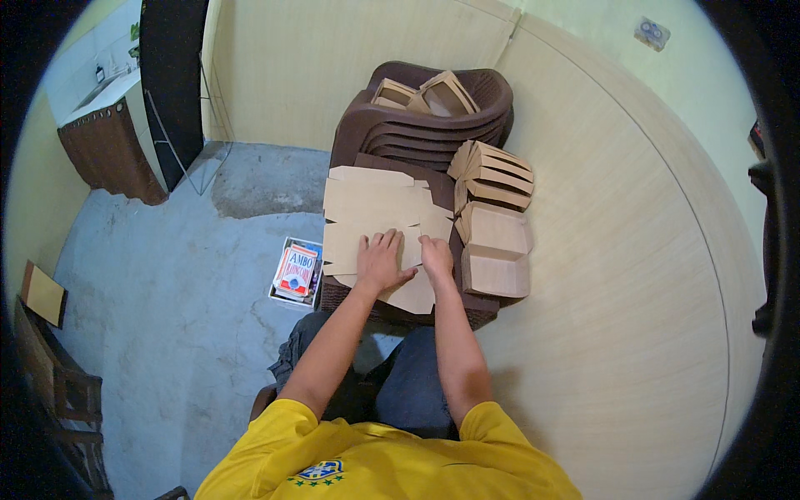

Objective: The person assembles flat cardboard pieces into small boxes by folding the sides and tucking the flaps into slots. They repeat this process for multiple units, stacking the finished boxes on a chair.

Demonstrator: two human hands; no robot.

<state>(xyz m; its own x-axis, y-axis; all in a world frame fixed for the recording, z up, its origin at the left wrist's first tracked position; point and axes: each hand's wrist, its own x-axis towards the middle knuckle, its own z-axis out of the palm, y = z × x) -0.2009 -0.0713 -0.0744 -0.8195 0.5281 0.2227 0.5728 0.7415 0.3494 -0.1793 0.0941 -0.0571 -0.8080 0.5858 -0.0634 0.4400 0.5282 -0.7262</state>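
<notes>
A flat, unfolded brown cardboard box blank point(367, 196) lies on the seat of a stack of dark brown plastic chairs point(417, 125) in front of me. My left hand point(383, 260) rests flat on the blank with its fingers spread. At the blank's right side, the curled fingers of my right hand point(436, 257) grip the edge of a flap point(436, 222). Just right of the blank sit folded cardboard boxes: an open one point(497, 250) showing its pale inside, and several nested together point(496, 175) behind it.
More folded boxes point(433, 93) lie on the chair stack's top. A white box of packaged cards point(296, 271) stands on the blue-grey floor point(183, 317) to the left. A pale wall panel point(617, 250) rises close on the right. A sink point(104, 96) with a brown curtain is far left.
</notes>
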